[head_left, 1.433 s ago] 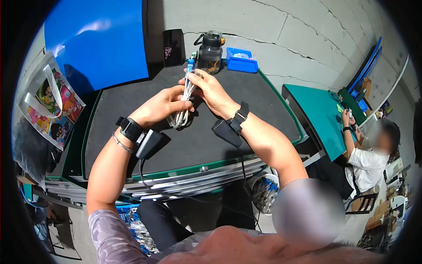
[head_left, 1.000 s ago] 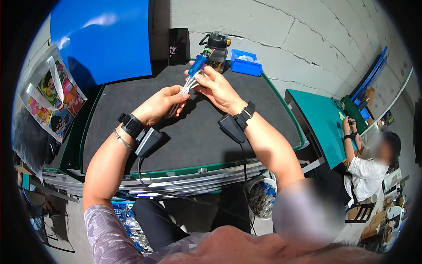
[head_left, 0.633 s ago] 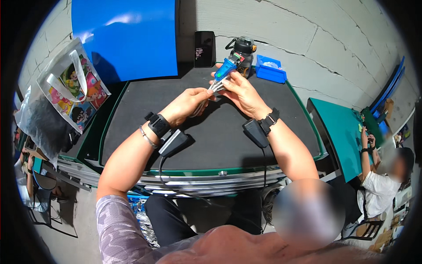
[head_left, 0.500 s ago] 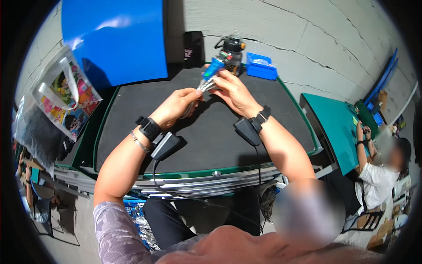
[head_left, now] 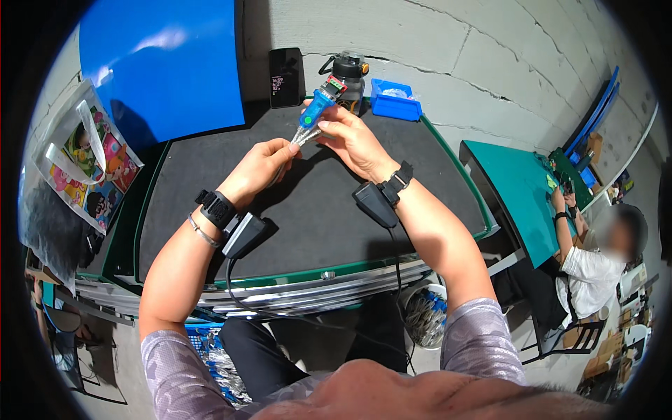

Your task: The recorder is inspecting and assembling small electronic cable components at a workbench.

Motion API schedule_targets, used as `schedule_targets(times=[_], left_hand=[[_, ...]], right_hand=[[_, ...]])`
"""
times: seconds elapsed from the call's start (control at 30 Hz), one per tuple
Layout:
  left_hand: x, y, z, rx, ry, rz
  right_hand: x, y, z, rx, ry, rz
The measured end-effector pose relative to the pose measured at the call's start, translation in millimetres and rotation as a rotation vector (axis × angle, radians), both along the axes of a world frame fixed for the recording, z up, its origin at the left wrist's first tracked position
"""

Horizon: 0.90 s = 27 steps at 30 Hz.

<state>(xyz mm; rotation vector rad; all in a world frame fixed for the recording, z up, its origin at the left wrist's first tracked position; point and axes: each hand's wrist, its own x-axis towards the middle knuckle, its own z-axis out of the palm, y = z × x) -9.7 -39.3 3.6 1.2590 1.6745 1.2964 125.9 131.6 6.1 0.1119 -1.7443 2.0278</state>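
Note:
Above the dark mat [head_left: 329, 217], I hold an adapter cable with a see-through blue connector housing [head_left: 313, 112] and a red and green terminal end pointing away from me. My left hand [head_left: 269, 159] pinches the silvery cable [head_left: 305, 136] just below the housing. My right hand [head_left: 355, 145] is closed around the housing and the top of the cable from the right, its thumb near the housing's lower end. Some right fingertips are hidden behind the housing. Each wrist wears a black strap with a small black box attached.
Behind my hands stand a dark phone [head_left: 286, 78], a water bottle [head_left: 353, 98] and a blue bin [head_left: 396, 108]. A printed bag [head_left: 115, 157] hangs at the left. Below the bench are a bucket of cables [head_left: 425, 318] and a blue basket [head_left: 203, 334]. A person works at a green table [head_left: 500, 192].
The whole view has shifted slightly left. The adapter's terminal end now shows sharply. Both hands keep their hold on the adapter cable.

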Motion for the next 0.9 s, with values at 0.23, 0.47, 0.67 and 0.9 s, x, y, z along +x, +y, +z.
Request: schedule_targets(times=[0.23,0.47,0.67,0.9], left_hand=[[-1.1,1.6,-5.6,0.011,-0.200,-0.047],[-1.0,3.6,-7.8,0.013,-0.379,-0.178],[-3.7,4.4,-10.3,0.016,-0.389,-0.184],[-1.2,3.8,-6.0,-0.021,-0.501,-0.189]], right_hand=[[-2.9,-1.9,-4.9,-0.002,-0.022,-0.075],[-1.5,-3.5,-3.7,0.049,-0.061,-0.097],[-3.6,-5.3,-8.3,0.215,-0.029,-0.187],[-3.0,-7.0,-7.7,0.201,0.053,-0.196]])
